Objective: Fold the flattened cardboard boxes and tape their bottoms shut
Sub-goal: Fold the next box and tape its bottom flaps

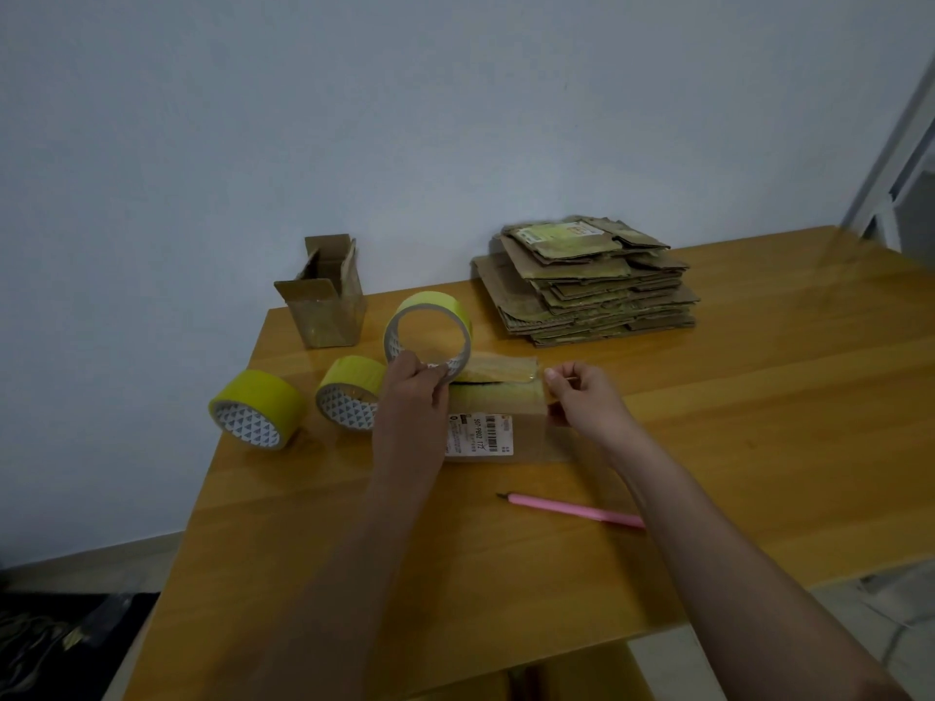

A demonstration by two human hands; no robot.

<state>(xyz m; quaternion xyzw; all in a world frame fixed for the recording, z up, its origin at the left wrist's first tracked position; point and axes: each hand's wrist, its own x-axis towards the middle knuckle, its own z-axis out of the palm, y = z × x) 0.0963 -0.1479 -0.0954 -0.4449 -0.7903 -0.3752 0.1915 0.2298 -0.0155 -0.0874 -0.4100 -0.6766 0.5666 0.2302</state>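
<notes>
A small brown cardboard box bearing a white barcode label is seen mid-table, its upper face glossy with tape. A yellow tape roll is gripped by the left hand; the pulled strip's end is pinched by the right hand. The box's left side is hidden behind the left wrist.

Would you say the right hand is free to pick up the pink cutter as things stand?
Probably not yet: the right hand pinches the tape end, though the pink cutter lies uncovered just below it.
</notes>
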